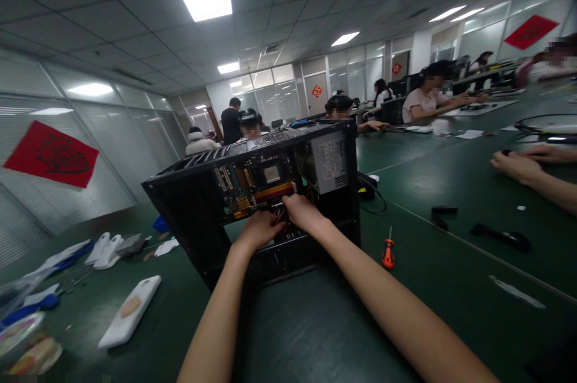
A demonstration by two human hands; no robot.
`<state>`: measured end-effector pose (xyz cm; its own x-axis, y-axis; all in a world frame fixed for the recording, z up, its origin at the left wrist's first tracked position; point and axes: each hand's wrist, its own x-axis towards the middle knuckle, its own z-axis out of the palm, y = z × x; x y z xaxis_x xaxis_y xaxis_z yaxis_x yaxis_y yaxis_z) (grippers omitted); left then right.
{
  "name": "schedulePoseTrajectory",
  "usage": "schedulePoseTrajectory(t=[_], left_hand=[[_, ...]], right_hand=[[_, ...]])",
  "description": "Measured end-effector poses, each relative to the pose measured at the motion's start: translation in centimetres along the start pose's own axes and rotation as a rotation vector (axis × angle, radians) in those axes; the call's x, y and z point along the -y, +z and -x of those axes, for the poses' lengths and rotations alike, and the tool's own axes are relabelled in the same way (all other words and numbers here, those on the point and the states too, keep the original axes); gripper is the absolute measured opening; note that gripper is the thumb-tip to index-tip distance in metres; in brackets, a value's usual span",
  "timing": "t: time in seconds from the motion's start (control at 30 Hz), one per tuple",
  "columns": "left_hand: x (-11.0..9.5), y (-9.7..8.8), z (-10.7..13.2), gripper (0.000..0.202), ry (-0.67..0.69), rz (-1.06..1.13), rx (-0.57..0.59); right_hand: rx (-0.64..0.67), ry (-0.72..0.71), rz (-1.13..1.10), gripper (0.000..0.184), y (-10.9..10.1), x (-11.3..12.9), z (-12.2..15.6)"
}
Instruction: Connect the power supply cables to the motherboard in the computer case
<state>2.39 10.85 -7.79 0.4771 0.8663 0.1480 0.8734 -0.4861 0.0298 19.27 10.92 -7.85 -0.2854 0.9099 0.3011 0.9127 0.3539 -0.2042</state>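
Observation:
An open black computer case point(180, 214) stands on the table in front of me, its side panel off. Inside it, a motherboard point(234, 181) with a bare processor, card slots and reddish-gold memory modules faces me. A silver power supply point(330, 160) sits in the upper right corner. Both my hands reach into the lower part of the case. My left hand point(259, 229) is closed around dark and red cables point(282, 217) below the board. Close beside it, my right hand point(304, 214) has its fingers bent at the board's lower edge; its fingertips and whatever they grip are hidden.
An orange-and-black screwdriver point(388, 254) lies right of the case, with black parts point(500, 235) farther right. A white phone point(130, 311) and food packages point(29, 341) are at left. A co-worker's hands point(518, 163) rest on the table at right; other people sit beyond.

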Motion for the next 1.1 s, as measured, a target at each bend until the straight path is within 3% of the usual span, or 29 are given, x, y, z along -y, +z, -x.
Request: schedulePoseTrajectory(t=[1.1], left_hand=[[0.15,0.28,-0.27,0.034,-0.012,0.1,-0.001]], right_hand=[[-0.001,0.012,-0.074,0.027,-0.07,-0.31,-0.04]])
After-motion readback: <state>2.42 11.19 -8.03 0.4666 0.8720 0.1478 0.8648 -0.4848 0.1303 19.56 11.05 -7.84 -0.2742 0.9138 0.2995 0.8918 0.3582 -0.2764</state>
